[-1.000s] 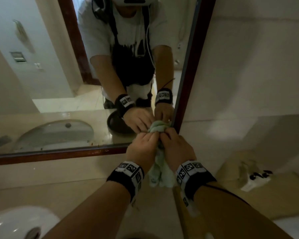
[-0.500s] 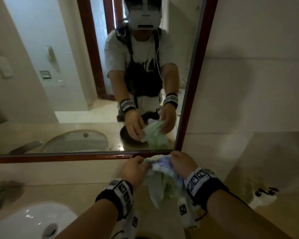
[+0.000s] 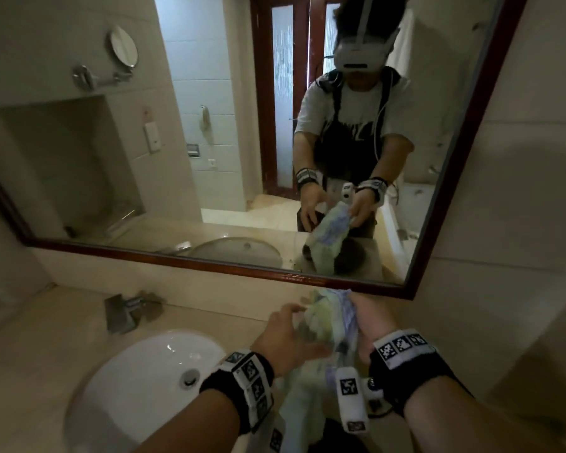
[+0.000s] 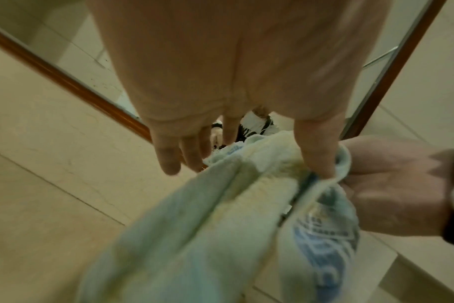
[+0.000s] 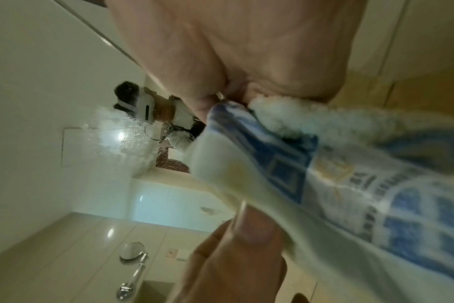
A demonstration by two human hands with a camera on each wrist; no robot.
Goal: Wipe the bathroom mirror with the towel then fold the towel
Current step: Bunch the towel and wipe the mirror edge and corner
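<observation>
A pale green towel (image 3: 327,325) with a blue printed band hangs bunched just below the lower right corner of the wood-framed mirror (image 3: 209,125). My right hand (image 3: 373,322) grips the towel's top edge, fingers curled into the cloth (image 5: 350,174). To its left, my left hand (image 3: 285,335) has its fingers spread and straight. In the left wrist view only its thumb (image 4: 316,160) touches the towel (image 4: 220,215), pushed into a fold beside the right hand (image 4: 392,184). The mirror shows both hands and the towel reflected.
A white sink basin (image 3: 144,380) lies at the lower left, with a metal faucet (image 3: 125,312) behind it on the beige counter (image 3: 40,354). A tiled wall (image 3: 504,223) rises at the right. A dark object (image 3: 332,433) sits below the hanging towel.
Both hands came down off the mirror's corner to below its frame. The bunched towel has loosened and hangs longer. My left hand's fingers have let go and spread.
</observation>
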